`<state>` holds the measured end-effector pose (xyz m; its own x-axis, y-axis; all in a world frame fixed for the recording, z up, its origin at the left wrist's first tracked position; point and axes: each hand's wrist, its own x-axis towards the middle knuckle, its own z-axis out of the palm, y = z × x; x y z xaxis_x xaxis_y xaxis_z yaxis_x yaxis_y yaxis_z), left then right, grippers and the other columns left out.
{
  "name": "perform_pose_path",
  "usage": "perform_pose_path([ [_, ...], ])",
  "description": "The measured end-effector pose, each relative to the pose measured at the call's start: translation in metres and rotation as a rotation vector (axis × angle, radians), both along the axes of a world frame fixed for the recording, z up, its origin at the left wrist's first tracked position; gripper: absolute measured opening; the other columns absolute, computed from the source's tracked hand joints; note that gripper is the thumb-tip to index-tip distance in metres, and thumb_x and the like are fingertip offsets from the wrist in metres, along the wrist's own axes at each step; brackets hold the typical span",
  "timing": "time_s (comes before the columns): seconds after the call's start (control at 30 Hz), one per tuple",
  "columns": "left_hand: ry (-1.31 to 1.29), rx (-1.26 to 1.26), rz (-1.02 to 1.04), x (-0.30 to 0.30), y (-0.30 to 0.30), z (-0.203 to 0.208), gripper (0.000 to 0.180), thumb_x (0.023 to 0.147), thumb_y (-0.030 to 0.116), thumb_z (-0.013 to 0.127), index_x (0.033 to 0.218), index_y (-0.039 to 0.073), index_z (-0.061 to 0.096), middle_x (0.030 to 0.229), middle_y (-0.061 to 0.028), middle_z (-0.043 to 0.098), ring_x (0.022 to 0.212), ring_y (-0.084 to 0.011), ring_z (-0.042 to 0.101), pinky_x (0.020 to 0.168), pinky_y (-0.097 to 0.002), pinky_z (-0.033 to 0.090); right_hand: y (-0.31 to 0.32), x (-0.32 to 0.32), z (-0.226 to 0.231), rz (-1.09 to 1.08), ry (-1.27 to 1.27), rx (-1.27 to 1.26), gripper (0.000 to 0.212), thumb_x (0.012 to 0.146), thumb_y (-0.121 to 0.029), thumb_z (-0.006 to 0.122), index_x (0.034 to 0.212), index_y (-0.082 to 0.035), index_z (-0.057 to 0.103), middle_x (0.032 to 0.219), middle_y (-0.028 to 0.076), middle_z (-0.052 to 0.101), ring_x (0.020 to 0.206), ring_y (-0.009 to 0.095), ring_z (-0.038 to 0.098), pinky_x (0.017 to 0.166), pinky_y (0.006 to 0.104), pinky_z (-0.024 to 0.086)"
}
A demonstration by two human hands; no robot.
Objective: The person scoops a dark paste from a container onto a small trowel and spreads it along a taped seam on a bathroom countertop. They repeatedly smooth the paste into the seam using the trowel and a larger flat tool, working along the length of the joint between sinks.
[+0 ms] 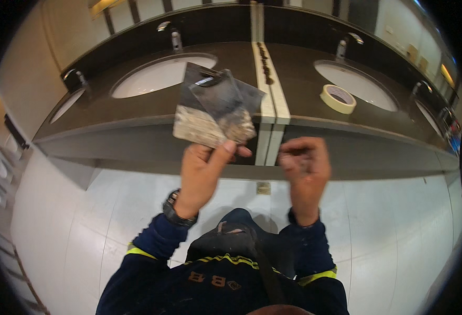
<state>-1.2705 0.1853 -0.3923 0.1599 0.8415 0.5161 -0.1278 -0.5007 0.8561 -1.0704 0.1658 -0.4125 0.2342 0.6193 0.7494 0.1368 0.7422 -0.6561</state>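
My left hand (202,170) pinches two overlapping flat spreader blades (218,94) between thumb and fingers, held up in front of the counter. The blades are dark grey and smeared, with crusty beige-brown residue along their lower parts. Beside the seam, my right hand (307,168) is raised with its fingers curled in; it is slightly blurred, and whatever it may hold is hidden. Two pale strips of masking tape (275,107) run along a joint in the dark countertop (304,73) and down its front. Dark brown dabs of paste (265,63) lie along the far stretch of the joint.
A roll of masking tape (338,100) lies on the counter to the right, by a white basin (362,86). Another basin (152,76) is behind the blades. Chrome taps (176,39) stand along the back. Below are the counter's front panel and a pale tiled floor (378,226).
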Motion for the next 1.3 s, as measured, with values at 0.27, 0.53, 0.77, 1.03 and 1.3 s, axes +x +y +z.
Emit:
perform_pose_path([
  [0.27, 0.242, 0.373, 0.074, 0.052, -0.003, -0.025, 0.020, 0.100, 0.016, 0.063, 0.101, 0.000, 0.074, 0.092, -0.0133, 0.073, 0.087, -0.0273, 0.070, 0.078, -0.0362, 0.051, -0.019, 0.003, -0.006, 0.092, 0.235, -0.311, 0.029, 0.090, -0.011, 0.081, 0.102, -0.003, 0.056, 0.092, 0.004, 0.064, 0.082, 0.008, 0.060, 0.072, 0.0232, 0.050],
  [0.53, 0.123, 0.380, -0.081, 0.069, 0.016, -0.050, 0.024, 0.104, 0.017, 0.055, 0.108, -0.001, 0.071, 0.100, -0.0136, 0.072, 0.089, -0.0257, 0.069, 0.082, -0.0373, 0.052, -0.042, 0.032, -0.031, 0.235, 0.423, -0.333, 0.021, 0.092, -0.003, 0.073, 0.101, -0.004, 0.054, 0.093, 0.006, 0.066, 0.080, 0.014, 0.065, 0.070, 0.0288, 0.054],
  [0.77, -0.218, -0.172, -0.465, 0.071, 0.016, -0.041, 0.026, 0.106, 0.020, 0.058, 0.111, -0.002, 0.068, 0.100, -0.0092, 0.073, 0.091, -0.0151, 0.068, 0.081, -0.0306, 0.054, -0.063, 0.048, -0.040, 0.291, 0.608, -0.457, 0.030, 0.096, -0.021, 0.069, 0.115, -0.004, 0.054, 0.098, 0.014, 0.068, 0.076, 0.020, 0.067, 0.065, 0.0316, 0.054],
  [1.03, -0.310, -0.199, -0.431, 0.067, 0.016, -0.025, 0.018, 0.102, 0.016, 0.065, 0.106, -0.001, 0.066, 0.092, -0.0080, 0.072, 0.082, -0.0141, 0.068, 0.073, -0.0297, 0.055, -0.076, 0.079, -0.001, 0.149, 0.555, -0.387, 0.049, 0.102, -0.025, 0.058, 0.142, 0.000, 0.048, 0.098, 0.013, 0.067, 0.064, 0.014, 0.060, 0.054, 0.0213, 0.046],
  [1.3, -0.080, 0.115, -0.180, 0.073, 0.010, -0.026, 0.022, 0.097, 0.011, 0.069, 0.113, -0.003, 0.064, 0.103, -0.0101, 0.072, 0.090, -0.0175, 0.069, 0.079, -0.0324, 0.056, -0.087, 0.072, 0.008, -0.118, 0.367, -0.368, 0.043, 0.096, -0.015, 0.070, 0.134, 0.002, 0.058, 0.091, 0.005, 0.066, 0.067, 0.007, 0.057, 0.054, 0.0205, 0.044],
])
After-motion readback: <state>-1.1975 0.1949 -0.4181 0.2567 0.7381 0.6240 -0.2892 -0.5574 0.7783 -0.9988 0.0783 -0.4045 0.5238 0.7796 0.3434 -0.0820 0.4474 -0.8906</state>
